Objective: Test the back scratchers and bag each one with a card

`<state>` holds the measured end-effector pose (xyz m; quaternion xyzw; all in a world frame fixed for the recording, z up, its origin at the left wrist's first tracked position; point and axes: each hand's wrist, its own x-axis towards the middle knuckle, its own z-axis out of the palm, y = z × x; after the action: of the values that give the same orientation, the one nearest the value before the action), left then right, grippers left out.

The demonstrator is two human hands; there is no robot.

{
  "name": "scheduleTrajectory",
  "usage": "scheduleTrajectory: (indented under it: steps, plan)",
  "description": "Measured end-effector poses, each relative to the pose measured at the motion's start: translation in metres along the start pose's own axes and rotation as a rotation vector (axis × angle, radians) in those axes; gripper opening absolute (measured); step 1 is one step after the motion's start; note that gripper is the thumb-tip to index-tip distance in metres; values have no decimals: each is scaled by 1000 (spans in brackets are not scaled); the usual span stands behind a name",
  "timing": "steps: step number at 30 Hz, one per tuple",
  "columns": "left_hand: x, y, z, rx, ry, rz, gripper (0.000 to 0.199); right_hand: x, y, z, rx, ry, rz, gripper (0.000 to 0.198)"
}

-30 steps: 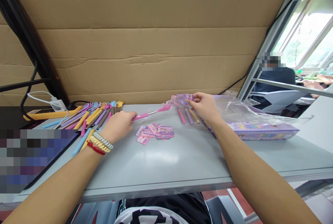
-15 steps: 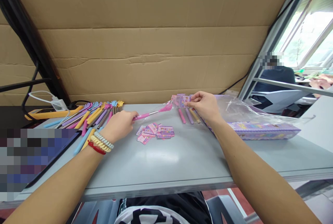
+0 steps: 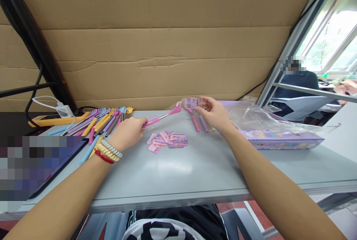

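Note:
My left hand (image 3: 128, 132) is closed round the handle of a pink back scratcher (image 3: 156, 120), its metal shaft and pink claw pointing right. The claw end is at a clear plastic bag (image 3: 178, 105) with a small purple printed card (image 3: 192, 103) on it. My right hand (image 3: 213, 112) has its fingers curled at the right end of this bag, gripping the plastic beside the card. Under that hand lie more handles, one pink (image 3: 194, 122) and one purple (image 3: 203, 124), partly covered by plastic. Loose purple-pink cards (image 3: 167, 140) lie in a small heap between my hands.
Several colourful back scratchers (image 3: 104, 121) are piled at the left, near a white plug adapter (image 3: 64, 110) and a dark screen (image 3: 60, 162). A purple box (image 3: 281, 141) under clear plastic stands at the right. A cardboard panel (image 3: 167, 46) rises behind; a person (image 3: 298, 82) sits beyond the frame.
My right hand has moved slightly left with the bag and card, and its fingers have shifted. The back scratcher's claw end has risen and moved a little left.

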<state>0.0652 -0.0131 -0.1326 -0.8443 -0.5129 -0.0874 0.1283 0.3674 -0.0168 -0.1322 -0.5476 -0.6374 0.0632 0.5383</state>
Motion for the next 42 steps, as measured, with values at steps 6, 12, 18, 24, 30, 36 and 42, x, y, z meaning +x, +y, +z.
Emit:
scheduleTrajectory:
  steps: [6, 12, 18, 24, 30, 36, 42]
  plan:
    - [0, 1, -1, 1, -10, 14, 32, -1, -2, -1, -33, -59, -54, 28]
    - [-1, 2, -1, 5, -15, 17, 31, -3, -7, -3, -81, -36, -39, 22]
    - [-1, 4, -2, 19, -22, 31, 31, -5, -9, -4, -93, -6, -2, 19]
    - [-1, 4, -3, 39, -21, 21, 32, -5, -7, -3, -74, -45, -22, 19]
    - [-2, 4, -4, 27, -23, 23, 33, -3, -9, -4, -184, -81, 14, 21]
    - [-2, 3, -2, 10, 27, 19, 33, -5, -10, -5, -122, -68, 5, 17]
    - [-2, 3, -1, 10, 62, 18, 35, -5, -4, -2, -11, -223, -42, 40]
